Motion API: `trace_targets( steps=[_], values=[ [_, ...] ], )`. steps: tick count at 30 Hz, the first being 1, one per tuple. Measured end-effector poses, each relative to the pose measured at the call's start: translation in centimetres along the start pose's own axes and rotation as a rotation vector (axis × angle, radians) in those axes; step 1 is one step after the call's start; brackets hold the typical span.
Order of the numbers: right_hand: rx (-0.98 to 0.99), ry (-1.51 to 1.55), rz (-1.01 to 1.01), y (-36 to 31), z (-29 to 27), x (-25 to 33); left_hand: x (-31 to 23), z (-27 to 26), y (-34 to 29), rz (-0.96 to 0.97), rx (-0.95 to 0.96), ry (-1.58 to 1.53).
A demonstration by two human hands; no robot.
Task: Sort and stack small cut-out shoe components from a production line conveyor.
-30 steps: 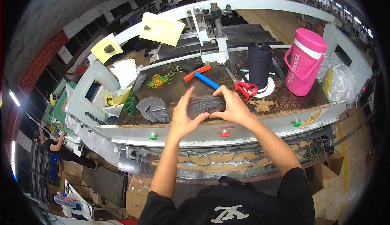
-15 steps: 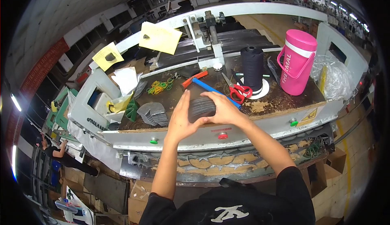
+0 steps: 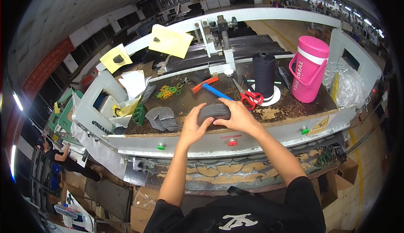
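Observation:
A compact stack of thin dark grey cut pieces (image 3: 214,111) sits between my two hands at the front edge of the worktop. My left hand (image 3: 192,125) closes on its left end, fingers over the far side and thumb on the near side. On the right end, my right hand (image 3: 242,118) grips it likewise, the two thumbs almost meeting in front. Left of my hands lies a loose pile of similar grey pieces (image 3: 162,118). Just beyond the stack is a hammer with a blue handle (image 3: 216,92) and orange head. Red-handled scissors (image 3: 251,100) rest to its right.
Colored rubber bands (image 3: 168,91) lie at the back left. A dark thread spool (image 3: 264,75) and a pink insulated jug (image 3: 310,71) stand on the right. Green buttons and a red button (image 3: 232,143) sit on the machine's front panel. A co-worker (image 3: 67,159) is far left.
My fingers have come lower around the stack and my thumbs now press its near side. The stack looks more compact and evenly aligned. The whole view has shifted slightly.

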State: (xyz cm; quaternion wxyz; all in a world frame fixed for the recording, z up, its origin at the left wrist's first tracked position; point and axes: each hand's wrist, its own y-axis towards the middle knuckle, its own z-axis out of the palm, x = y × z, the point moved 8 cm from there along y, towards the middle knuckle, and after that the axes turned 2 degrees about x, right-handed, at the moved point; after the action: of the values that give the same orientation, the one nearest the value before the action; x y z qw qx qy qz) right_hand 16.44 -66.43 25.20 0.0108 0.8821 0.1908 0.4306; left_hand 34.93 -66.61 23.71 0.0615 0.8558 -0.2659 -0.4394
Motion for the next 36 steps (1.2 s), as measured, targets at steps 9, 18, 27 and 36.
trace_targets(
  steps=[9, 18, 27, 36],
  values=[
    [-0.058, 0.042, -0.241, 0.9, 1.4, 0.7, -0.6, 0.4, 0.2, 0.22, -0.022, 0.133],
    [-0.154, -0.088, -0.262, 0.9, 0.8, 1.9, -0.1, 0.8, 0.6, 0.094, -0.047, -0.033],
    [-0.111, 0.101, -0.033, 0.7, -0.2, 0.4, 0.0, -0.6, 0.1, -0.032, -0.016, -0.045],
    [-0.061, 0.072, -0.266, 1.2, 1.0, 1.5, -1.3, 1.0, 0.6, 0.072, 0.111, -0.18]
  ],
)
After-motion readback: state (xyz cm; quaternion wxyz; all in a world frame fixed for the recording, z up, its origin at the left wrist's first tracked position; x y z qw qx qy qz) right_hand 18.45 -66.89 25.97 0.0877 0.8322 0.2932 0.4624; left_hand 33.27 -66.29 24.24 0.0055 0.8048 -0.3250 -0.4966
